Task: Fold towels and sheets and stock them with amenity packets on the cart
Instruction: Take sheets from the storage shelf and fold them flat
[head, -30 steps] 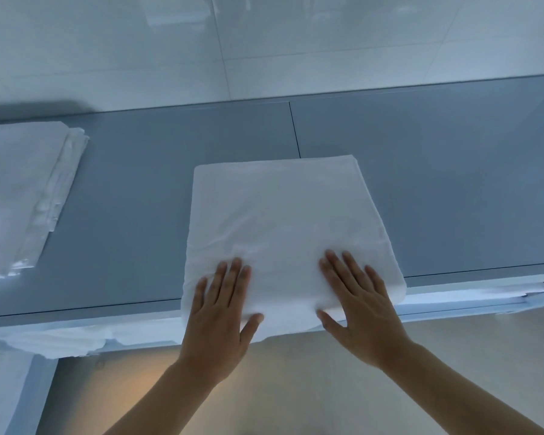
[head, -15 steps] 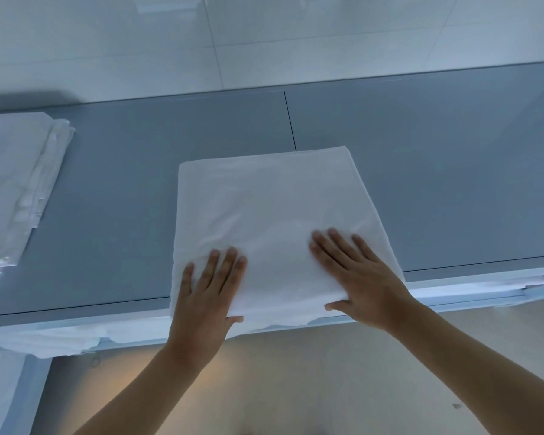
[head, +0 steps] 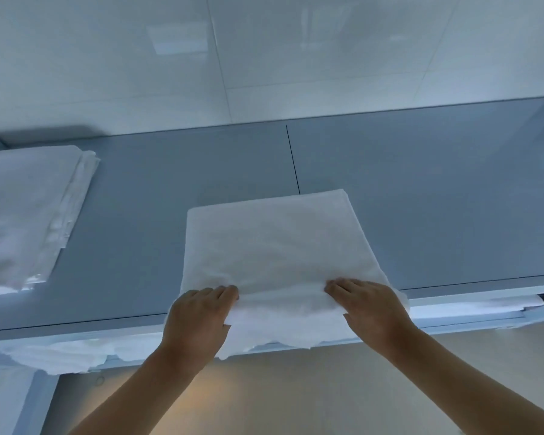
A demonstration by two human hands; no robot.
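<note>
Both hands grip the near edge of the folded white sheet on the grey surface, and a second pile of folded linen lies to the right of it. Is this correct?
Not quite. The head view shows the left hand and the right hand gripping the near edge of the folded white sheet on the grey surface, but the second pile of folded linen lies to the left of it, not the right.

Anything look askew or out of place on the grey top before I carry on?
Only the folded sheet: its near edge hangs ragged over the grey top's front lip, gripped by the left hand and right hand. The stack lies tidy.
</note>
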